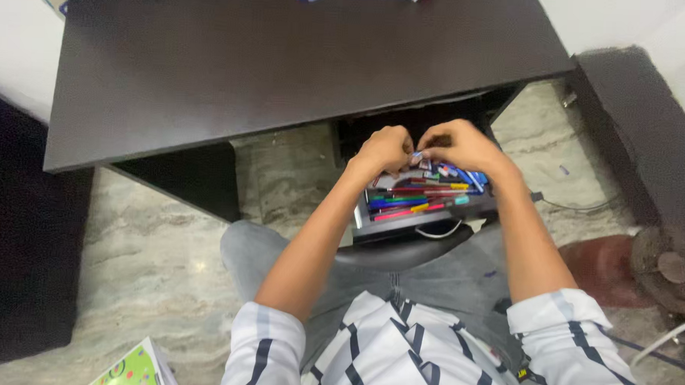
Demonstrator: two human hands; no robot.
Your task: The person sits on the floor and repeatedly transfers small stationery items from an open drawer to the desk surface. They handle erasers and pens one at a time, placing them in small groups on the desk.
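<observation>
- Your left hand [384, 150] and right hand [459, 146] meet fingertip to fingertip, pinched together on a small blue item [418, 153]; what it is, you cannot tell.
- Both hover over the open drawer [379, 230] of coloured pens [410, 200], at 6 o'clock from the dark desk [286, 61].

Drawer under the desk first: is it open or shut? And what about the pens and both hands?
Drawer: pulled open under the dark desk.
Pens: lying flat in the drawer, many colours.
Left hand: fingers curled, pinching a small item I cannot make out.
Right hand: fingers curled, touching the same small item.
Booklet: on the floor, closed.
</observation>
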